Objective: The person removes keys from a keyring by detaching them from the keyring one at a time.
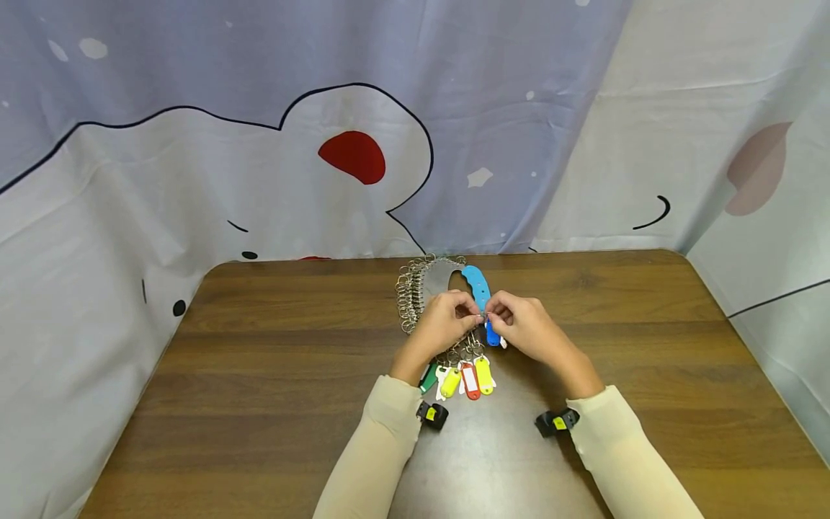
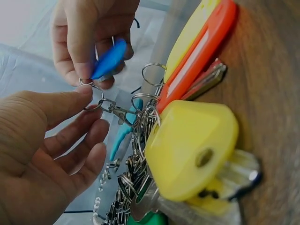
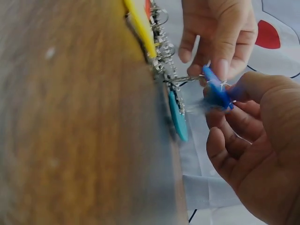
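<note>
Left hand [image 1: 444,322] and right hand [image 1: 530,329] pinch rings [image 2: 101,95] beside one blue tag [image 2: 109,60].

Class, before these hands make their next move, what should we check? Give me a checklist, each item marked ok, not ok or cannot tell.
1. Left hand pinching the metal ring: ok.
2. Right hand pinching the blue tag at one end: ok.
3. Clasp meeting the metal ring: ok.
4. Blue tag fully threaded onto that ring: cannot tell, too small.
5. Red tag clear of the fingers: ok.
6. Both hands free: not ok.
</note>
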Demonstrator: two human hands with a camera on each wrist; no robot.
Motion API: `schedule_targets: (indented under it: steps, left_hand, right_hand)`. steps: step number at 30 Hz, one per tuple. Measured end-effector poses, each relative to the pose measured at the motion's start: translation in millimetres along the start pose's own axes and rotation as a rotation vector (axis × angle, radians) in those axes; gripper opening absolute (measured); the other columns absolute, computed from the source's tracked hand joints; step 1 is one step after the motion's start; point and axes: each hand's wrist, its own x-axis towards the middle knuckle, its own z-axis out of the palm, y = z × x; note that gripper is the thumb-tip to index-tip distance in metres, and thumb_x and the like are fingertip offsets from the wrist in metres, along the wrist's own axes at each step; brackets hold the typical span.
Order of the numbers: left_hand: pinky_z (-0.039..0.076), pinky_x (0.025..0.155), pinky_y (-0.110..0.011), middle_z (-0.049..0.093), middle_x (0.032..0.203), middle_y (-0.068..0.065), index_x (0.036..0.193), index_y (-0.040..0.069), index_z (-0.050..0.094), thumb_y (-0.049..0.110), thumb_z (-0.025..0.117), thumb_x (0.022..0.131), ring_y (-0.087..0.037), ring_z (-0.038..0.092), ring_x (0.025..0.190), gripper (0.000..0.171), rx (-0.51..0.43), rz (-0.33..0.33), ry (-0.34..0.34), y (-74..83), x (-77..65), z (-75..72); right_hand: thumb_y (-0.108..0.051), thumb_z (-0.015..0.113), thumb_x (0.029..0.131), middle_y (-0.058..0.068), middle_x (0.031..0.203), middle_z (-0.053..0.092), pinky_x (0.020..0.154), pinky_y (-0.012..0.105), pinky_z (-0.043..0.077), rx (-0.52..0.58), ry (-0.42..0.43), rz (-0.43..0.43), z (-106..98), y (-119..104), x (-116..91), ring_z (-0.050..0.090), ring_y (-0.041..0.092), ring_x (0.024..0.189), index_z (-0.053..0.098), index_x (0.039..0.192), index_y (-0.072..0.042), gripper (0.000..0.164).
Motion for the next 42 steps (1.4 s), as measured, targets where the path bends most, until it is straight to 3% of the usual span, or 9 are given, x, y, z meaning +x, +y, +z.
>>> schedule_targets:
  steps: [6,15,22,25,32,42]
  left_hand:
    - [0.049,0.062,-0.021,0.065,0.079,0.000,0.079,0.012,0.069,0.016,0.074,0.084,-0.010,0.059,0.068,0.008,0.009,-0.006,-0.015,-1.5,0.4,0.3]
    - [0.049,0.061,-0.022,0.065,0.077,-0.002,0.080,0.010,0.068,0.013,0.073,0.085,-0.010,0.058,0.068,0.007,-0.006,0.031,-0.031,-2.1,0.3,0.5]
    - [0.048,0.061,-0.025,0.061,0.076,-0.004,0.078,0.009,0.068,0.007,0.073,0.083,-0.014,0.055,0.069,0.007,-0.033,0.008,0.057,-3.0,0.4,1.8]
    - [0.048,0.061,-0.025,0.064,0.075,-0.002,0.078,0.010,0.069,0.010,0.074,0.084,-0.012,0.056,0.068,0.007,-0.029,-0.021,0.072,-2.8,1.0,2.2]
    - [0.051,0.061,-0.023,0.069,0.075,-0.001,0.079,0.010,0.071,0.015,0.076,0.083,-0.009,0.059,0.066,0.008,-0.003,-0.059,0.035,-0.8,1.4,0.5]
    - [0.052,0.061,-0.021,0.070,0.075,-0.002,0.079,0.009,0.070,0.014,0.076,0.082,-0.008,0.061,0.065,0.009,0.001,-0.035,-0.068,-3.0,1.8,0.4]
  right_hand:
    - [-0.016,0.067,0.091,0.003,0.081,0.071,0.063,0.036,0.055,0.086,-0.019,0.064,-2.5,0.7,-0.4,0.063,0.015,0.070,0.069,0.091,-0.011,0.004]
    - [-0.017,0.071,0.088,0.002,0.079,0.071,0.060,0.034,0.054,0.082,-0.020,0.075,-4.8,1.7,1.3,0.062,0.013,0.067,0.070,0.089,-0.013,0.004]
    - [-0.018,0.067,0.091,0.000,0.078,0.067,0.065,0.035,0.051,0.003,-0.121,0.115,-4.0,0.9,-1.1,0.058,0.014,0.071,0.069,0.091,-0.013,0.005]
    - [-0.020,0.064,0.094,0.000,0.079,0.067,0.065,0.035,0.048,0.003,-0.100,0.121,-2.2,1.0,-1.0,0.056,0.016,0.070,0.070,0.092,-0.015,0.008]
    - [-0.020,0.061,0.095,0.002,0.081,0.067,0.061,0.035,0.046,0.035,-0.015,0.132,-2.1,-0.5,-0.3,0.054,0.018,0.069,0.070,0.091,-0.015,0.011]
    - [-0.012,0.059,0.096,-0.001,0.076,0.056,0.060,0.034,0.042,0.006,-0.067,0.023,-4.3,-4.5,-0.1,0.050,0.017,0.068,0.066,0.085,-0.014,0.013]
